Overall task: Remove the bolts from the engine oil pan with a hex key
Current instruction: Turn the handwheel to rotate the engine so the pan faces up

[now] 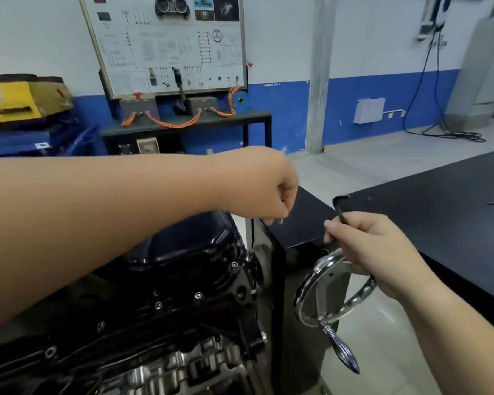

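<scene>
The black oil pan point(183, 243) sits on top of the engine point(143, 323) at lower left; my left forearm crosses over it. Bolts point(234, 264) show along the pan's flange. My left hand point(264, 189) hangs past the engine's right end, fingers curled down and pinching a small silvery bolt point(280, 220) at the fingertips. My right hand point(371, 252) grips a black L-shaped hex key point(340, 208), its bent end pointing up and left, away from the engine.
A chrome handwheel point(325, 297) with a crank handle stands on the engine stand, just below my right hand. A black table point(439, 201) fills the right side. A training panel on a bench point(183, 121) stands against the blue and white wall.
</scene>
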Tool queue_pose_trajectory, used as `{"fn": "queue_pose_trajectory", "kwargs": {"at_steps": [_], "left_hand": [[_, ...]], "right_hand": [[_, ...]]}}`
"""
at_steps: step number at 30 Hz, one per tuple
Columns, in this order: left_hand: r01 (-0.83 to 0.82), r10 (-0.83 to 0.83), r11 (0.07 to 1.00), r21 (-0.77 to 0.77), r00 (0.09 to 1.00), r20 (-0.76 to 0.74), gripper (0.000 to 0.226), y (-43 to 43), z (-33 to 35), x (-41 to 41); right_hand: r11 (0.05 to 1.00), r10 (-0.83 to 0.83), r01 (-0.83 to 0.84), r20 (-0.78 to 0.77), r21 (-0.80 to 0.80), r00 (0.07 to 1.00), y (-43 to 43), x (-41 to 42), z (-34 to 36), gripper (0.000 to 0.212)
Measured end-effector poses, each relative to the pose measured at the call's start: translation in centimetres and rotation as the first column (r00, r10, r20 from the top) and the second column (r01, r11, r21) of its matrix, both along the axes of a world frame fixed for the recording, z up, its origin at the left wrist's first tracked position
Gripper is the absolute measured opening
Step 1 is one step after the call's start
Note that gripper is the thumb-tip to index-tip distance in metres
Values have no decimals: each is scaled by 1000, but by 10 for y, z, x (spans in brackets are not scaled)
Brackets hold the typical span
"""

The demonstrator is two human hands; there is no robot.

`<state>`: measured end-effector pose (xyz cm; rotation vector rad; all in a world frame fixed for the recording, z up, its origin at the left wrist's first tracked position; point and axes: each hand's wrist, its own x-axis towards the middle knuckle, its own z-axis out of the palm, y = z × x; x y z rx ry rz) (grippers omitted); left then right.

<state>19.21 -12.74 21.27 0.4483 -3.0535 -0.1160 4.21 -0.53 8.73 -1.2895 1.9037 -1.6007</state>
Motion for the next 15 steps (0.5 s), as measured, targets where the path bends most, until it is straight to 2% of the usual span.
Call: {"fn": "queue_pose_trajectory", "kwargs": {"at_steps": [4,6,8,10,12,15], "left_hand": [[-57,60,996,70,997,-43,12,25,-29,-3],[-75,84,991,106,993,-79,13,36,-42,-1],[-110,125,986,127,985,-119,14,43,-54,5],[-171,196,973,155,967,-163,13,44,-62,13],[-236,273,952,193,942,-196,13,42,-59,21],[-300,378,914,271,874,-307,11,33,-32,32]], "right_hand": [[979,-168,182,-152,86,974,26,-7,-35,50],[932,-237,290,-241,218,941,38,-9,-63,53],[839,-192,338,-348,426,918,47,-11,-99,45],[720,-71,348,-435,600,898,51,-9,-133,44],[691,4,268,-375,671,927,48,-6,-156,47],[775,6,153,-249,613,969,33,5,-168,34]]}}
